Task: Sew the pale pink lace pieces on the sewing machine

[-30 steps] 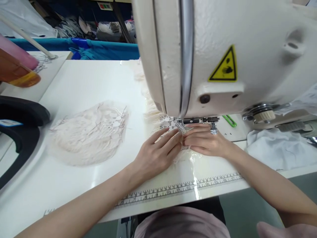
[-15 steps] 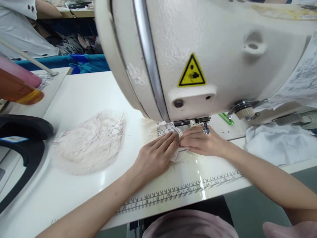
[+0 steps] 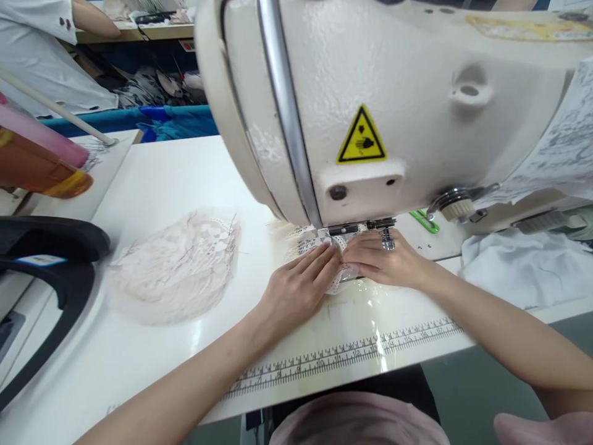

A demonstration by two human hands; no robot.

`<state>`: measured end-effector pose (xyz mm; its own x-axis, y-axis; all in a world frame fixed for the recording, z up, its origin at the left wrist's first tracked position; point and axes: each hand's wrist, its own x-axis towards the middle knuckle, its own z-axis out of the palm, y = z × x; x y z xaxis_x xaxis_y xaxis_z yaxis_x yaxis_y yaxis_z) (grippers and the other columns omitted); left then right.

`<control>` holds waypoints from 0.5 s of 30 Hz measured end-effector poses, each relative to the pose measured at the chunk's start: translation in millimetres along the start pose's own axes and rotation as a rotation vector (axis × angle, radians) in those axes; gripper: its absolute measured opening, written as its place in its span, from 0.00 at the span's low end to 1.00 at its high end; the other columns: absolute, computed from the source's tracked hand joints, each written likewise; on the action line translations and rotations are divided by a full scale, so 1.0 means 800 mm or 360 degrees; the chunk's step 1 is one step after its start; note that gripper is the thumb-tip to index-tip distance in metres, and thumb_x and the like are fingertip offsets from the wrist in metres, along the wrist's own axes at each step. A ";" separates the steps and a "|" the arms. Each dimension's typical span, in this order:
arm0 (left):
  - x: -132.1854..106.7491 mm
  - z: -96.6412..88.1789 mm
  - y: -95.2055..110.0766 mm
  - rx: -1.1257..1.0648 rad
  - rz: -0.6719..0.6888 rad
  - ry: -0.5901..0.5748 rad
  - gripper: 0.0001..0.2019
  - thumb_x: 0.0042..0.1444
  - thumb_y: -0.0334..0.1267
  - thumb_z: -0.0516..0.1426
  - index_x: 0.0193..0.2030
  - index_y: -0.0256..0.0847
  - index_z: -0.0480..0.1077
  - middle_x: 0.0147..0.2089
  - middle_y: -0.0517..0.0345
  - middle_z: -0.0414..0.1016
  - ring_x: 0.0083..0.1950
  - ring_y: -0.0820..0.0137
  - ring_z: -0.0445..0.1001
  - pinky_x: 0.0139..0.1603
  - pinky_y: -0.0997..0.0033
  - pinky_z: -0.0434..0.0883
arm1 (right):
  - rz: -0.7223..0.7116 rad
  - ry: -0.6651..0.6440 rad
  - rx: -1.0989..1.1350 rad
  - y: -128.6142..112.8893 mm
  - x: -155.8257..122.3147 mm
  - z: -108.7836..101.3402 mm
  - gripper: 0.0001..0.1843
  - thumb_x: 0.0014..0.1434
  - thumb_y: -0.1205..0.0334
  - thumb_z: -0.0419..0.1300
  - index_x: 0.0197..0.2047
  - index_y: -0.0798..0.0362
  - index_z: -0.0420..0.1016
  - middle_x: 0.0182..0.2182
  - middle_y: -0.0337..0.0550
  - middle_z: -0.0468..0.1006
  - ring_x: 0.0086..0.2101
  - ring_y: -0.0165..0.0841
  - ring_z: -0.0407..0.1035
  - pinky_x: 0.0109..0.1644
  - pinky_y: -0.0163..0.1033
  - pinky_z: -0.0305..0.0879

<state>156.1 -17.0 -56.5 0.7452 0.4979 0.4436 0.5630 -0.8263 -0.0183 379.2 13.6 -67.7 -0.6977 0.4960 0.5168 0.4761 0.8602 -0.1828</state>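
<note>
A piece of off-white lace (image 3: 335, 284) lies under the sewing machine head (image 3: 324, 123), its fringed part showing to the left of the presser foot area. My left hand (image 3: 299, 287) presses on the lace with its fingers close together and slightly bent; its thumb is hidden. From the other side my right hand (image 3: 389, 259) pinches the lace edge, and its fingertips nearly meet those of the left. A metal screw (image 3: 387, 240) on the machine overlaps the right fingers. The needle itself cannot be made out. Another layered lace piece (image 3: 176, 272) rests on the table to the left.
Green thread snips (image 3: 424, 221) lie behind my right hand, a white cloth (image 3: 523, 266) further right. A printed ruler (image 3: 343, 357) runs along the table's front edge. Black curved equipment (image 3: 88, 284) and an amber bottle (image 3: 46, 167) stand left. Another person's arm (image 3: 95, 18) shows at back left.
The whole view has shifted a little to the right. Both hands stay on the lace by the needle area, with only slight movement of the fingers.
</note>
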 end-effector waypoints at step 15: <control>-0.004 -0.006 -0.003 0.0004 -0.0133 -0.0003 0.07 0.58 0.28 0.51 0.38 0.34 0.70 0.53 0.42 0.76 0.54 0.61 0.75 0.52 0.66 0.76 | -0.0083 0.0005 -0.0050 -0.023 0.012 0.013 0.11 0.65 0.68 0.53 0.38 0.50 0.77 0.35 0.36 0.81 0.41 0.28 0.74 0.45 0.37 0.75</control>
<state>150.6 -17.9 -53.3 0.6964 0.5654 0.4419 0.6239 -0.7813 0.0165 358.1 3.5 -68.4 -0.7205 0.4502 0.5274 0.4557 0.8807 -0.1292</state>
